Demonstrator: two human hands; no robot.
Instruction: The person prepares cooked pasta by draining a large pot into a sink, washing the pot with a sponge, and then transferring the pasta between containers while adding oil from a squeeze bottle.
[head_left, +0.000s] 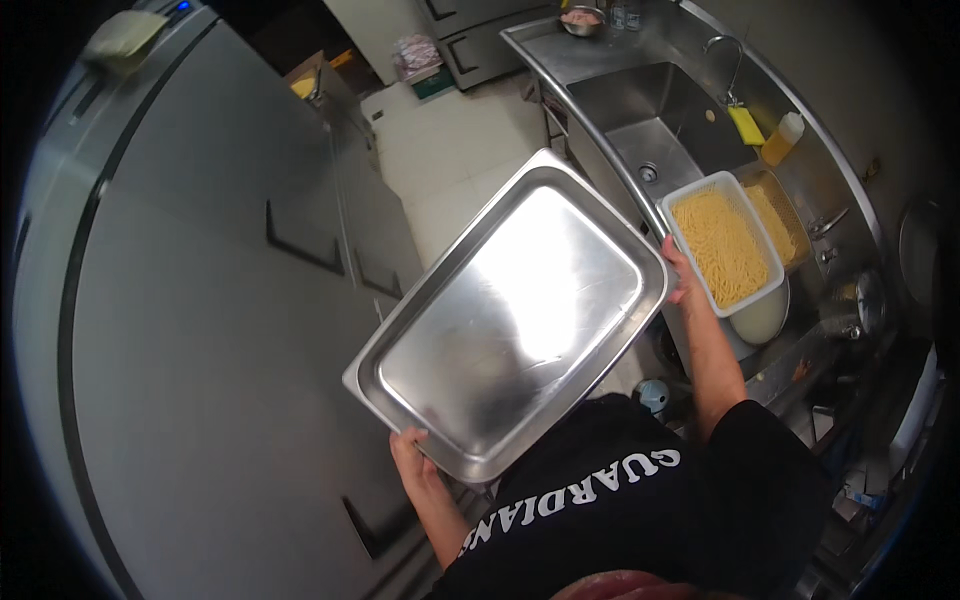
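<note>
A rectangular stainless steel pan (442, 345) hangs in front of my body, tilted across the view, its inside bare and shiny. My left hand (411, 454) grips its rim at the lower left, with the thumb over the edge. At the opposite short end my right hand (677, 274) holds the rim; part of its fingers is hidden behind the pan. Just beyond the right hand stands a white plastic basket (756, 217) filled with yellow noodles (720, 247).
Tall steel refrigerator doors (202, 300) run along the left. On the right, a steel counter holds a sink (637, 142), a second noodle basket (776, 217), a yellow sponge (745, 125) and a squeeze bottle (783, 139). A metal bowl (582, 28) sits at the counter's far end. Pale floor (442, 172) shows between.
</note>
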